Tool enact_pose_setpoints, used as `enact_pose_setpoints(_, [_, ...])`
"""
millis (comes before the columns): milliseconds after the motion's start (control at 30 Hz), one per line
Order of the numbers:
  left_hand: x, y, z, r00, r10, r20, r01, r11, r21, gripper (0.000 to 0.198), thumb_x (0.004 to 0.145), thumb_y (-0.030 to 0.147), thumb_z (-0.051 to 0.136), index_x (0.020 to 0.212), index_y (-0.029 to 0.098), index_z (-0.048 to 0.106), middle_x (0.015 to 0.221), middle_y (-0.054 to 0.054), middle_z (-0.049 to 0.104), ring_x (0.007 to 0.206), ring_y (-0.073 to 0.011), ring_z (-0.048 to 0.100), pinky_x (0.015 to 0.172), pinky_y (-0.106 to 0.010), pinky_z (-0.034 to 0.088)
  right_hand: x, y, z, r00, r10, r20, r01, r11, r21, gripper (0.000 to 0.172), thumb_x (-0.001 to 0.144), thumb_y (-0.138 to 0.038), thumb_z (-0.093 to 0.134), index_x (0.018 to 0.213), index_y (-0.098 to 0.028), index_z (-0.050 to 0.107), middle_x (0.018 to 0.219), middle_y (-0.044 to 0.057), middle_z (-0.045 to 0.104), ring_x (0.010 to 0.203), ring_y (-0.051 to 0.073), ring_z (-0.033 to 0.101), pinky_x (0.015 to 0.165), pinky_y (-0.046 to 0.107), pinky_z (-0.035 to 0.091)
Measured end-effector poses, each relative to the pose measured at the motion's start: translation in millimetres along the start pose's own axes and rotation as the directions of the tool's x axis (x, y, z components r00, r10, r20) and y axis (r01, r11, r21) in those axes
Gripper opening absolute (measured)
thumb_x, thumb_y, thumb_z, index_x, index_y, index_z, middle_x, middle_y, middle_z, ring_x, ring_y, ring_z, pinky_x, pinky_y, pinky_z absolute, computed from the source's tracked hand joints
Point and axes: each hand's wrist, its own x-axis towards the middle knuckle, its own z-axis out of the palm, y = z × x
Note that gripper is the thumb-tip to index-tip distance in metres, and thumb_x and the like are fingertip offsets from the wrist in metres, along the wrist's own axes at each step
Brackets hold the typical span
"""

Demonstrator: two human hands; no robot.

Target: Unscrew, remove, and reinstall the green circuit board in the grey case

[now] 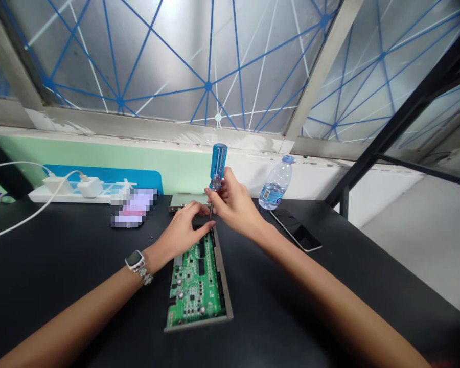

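My right hand (235, 204) is closed around the lower part of a screwdriver (218, 163) with a clear blue handle. The screwdriver stands nearly upright, its thin shaft pointing down at the far end of a green circuit board (195, 291) in a grey metal frame. My left hand (184, 230), with a watch (135, 259) on its wrist, reaches over the board's far left part. Its thumb and fingertips close in around the lower shaft. The screwdriver's tip and whatever it touches are hidden by the fingers.
Behind my hands lies a flat grey-green metal piece (187, 200). To the right are a water bottle (276, 184) and a dark phone (297, 230). A pixelated phone (134, 208) and a white power strip (67, 193) with cables sit left on the black table (99, 245).
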Motion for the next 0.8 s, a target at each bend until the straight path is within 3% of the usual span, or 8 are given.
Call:
enact_pose_setpoints(133, [10, 4, 4.9, 0.997, -0.072, -0.006, 0.069, 0.976, -0.208, 0.019, 0.081, 0.031, 0.073, 0.093, 0.018, 0.067, 0.086, -0.005, 0.071, 0.077, -0.0209, 0.064, 0.076, -0.034, 0.049, 0, 2, 1, 1.000, -0.002, -0.008, 0.002, 1.000, 0.006, 0.021, 0.092, -0.030, 0.055, 0.092, -0.027, 0.034, 0.065, -0.006, 0.052, 0.052, 0.013, 0.053, 0.050, 0.026, 0.038])
enact_pose_setpoints(333, [9, 6, 15.5, 0.981, -0.193, 0.004, 0.171, 0.860, -0.480, 0.019, 0.081, 0.034, 0.072, 0.083, 0.015, 0.070, 0.078, -0.006, 0.074, 0.075, -0.0223, 0.069, 0.075, -0.034, 0.054, -1, 4, 2, 0.999, 0.019, -0.032, -0.019, 1.000, 0.005, 0.023, 0.092, -0.031, 0.056, 0.091, -0.027, 0.033, 0.067, -0.005, 0.052, 0.051, 0.012, 0.053, 0.049, 0.025, 0.038])
enact_pose_setpoints(567, [5, 4, 15.0, 0.984, -0.169, 0.055, 0.174, 0.854, -0.491, 0.019, 0.086, 0.034, 0.067, 0.092, 0.018, 0.076, 0.090, -0.006, 0.076, 0.089, -0.0245, 0.070, 0.087, -0.038, 0.053, 3, 11, 0, 0.996, 0.084, -0.028, -0.078, 0.984, 0.162, 0.024, 0.087, -0.034, 0.064, 0.092, -0.025, 0.042, 0.071, -0.005, 0.057, 0.049, 0.010, 0.056, 0.043, 0.022, 0.043])
enact_pose_setpoints(800, [5, 0, 16.1, 0.992, -0.085, 0.097, 0.121, 0.871, -0.475, 0.025, 0.096, 0.037, 0.053, 0.097, 0.020, 0.071, 0.093, -0.005, 0.073, 0.091, -0.0202, 0.068, 0.093, -0.036, 0.052, 7, 7, -14, 0.970, 0.176, 0.166, -0.227, 0.899, 0.374, 0.027, 0.079, -0.029, 0.072, 0.098, -0.019, 0.057, 0.079, 0.001, 0.066, 0.051, 0.013, 0.064, 0.043, 0.026, 0.055])
